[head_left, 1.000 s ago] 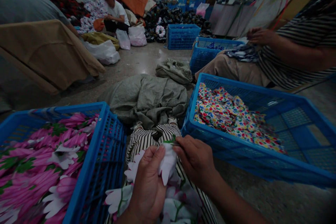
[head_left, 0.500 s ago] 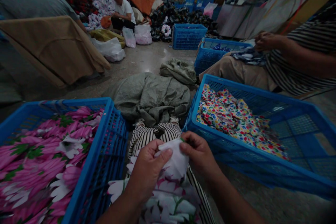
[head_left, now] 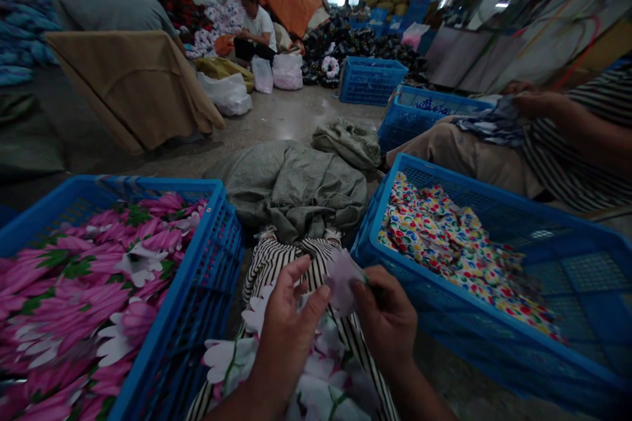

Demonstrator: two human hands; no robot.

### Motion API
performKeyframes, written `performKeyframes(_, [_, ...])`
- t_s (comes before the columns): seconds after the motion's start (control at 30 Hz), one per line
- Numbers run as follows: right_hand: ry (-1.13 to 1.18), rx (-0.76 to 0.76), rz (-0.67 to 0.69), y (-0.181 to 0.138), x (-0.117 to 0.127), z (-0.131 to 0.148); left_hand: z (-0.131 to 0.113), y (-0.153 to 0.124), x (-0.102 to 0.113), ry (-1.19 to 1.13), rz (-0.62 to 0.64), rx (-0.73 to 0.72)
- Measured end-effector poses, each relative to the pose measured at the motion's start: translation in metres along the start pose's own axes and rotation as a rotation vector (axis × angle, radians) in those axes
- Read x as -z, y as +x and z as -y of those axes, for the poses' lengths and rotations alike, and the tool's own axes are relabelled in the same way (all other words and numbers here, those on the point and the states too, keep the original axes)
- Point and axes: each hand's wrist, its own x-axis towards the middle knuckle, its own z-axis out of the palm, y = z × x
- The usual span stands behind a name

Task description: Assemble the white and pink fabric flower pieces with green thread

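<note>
A pale lilac-white fabric flower piece [head_left: 343,281] is pinched in my right hand [head_left: 390,319], between thumb and fingers, with a bit of green at its edge. My left hand [head_left: 291,329] is on the other side of it, fingers apart, its thumb tip close to the piece's left edge; whether they touch I cannot tell. More white and pink fabric flower pieces [head_left: 316,378] with green lines lie in a heap on the striped trousers [head_left: 281,260] below my hands. On the left, a blue crate [head_left: 222,210] holds pink fabric flowers [head_left: 83,302] with green and white parts.
At right, another blue crate [head_left: 474,286] contains colourful patterned fabric pieces [head_left: 439,237]. Ahead lies a grey-green sack [head_left: 296,177]. A co-worker in a striped top [head_left: 587,138] sits at right handling cloth. A brown-draped object [head_left: 128,85] stands at left.
The flower piece has turned over or spread from a folded white shape into a lilac-white flat one. My left fingers have loosened and spread. The view has shifted slightly left.
</note>
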Motion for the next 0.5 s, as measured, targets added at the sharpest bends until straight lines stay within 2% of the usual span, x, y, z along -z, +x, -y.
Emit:
performKeyframes(0.07, [-0.036, 0.092, 0.088, 0.002, -0.003, 0.004, 0.003, -0.002, -0.001, -0.043, 0.178, 0.023])
performKeyframes(0.13, [0.006, 0.038, 0.231, 0.001, -0.007, 0.008, 0.005, -0.003, -0.005, -0.171, 0.311, 0.102])
performKeyframes(0.17, [0.058, -0.046, 0.298, 0.0, -0.009, 0.008, 0.005, -0.002, -0.008, -0.235, 0.297, 0.152])
performKeyframes(0.23, [0.201, -0.276, 0.38, -0.003, -0.012, 0.008, 0.005, 0.001, -0.012, -0.339, 0.136, 0.24])
performKeyframes(0.3, [0.32, -0.459, 0.381, -0.004, -0.01, 0.006, 0.004, 0.006, -0.013, -0.408, 0.0, 0.275])
performKeyframes(0.37, [0.352, -0.515, 0.323, 0.0, -0.004, 0.004, 0.003, 0.01, -0.011, -0.43, -0.018, 0.262])
performKeyframes(0.43, [0.323, -0.494, 0.284, 0.009, 0.004, 0.004, 0.002, 0.01, -0.008, -0.411, 0.005, 0.239])
performKeyframes(0.5, [0.292, -0.498, 0.326, 0.019, 0.01, 0.007, 0.0, 0.007, -0.007, -0.378, 0.008, 0.228])
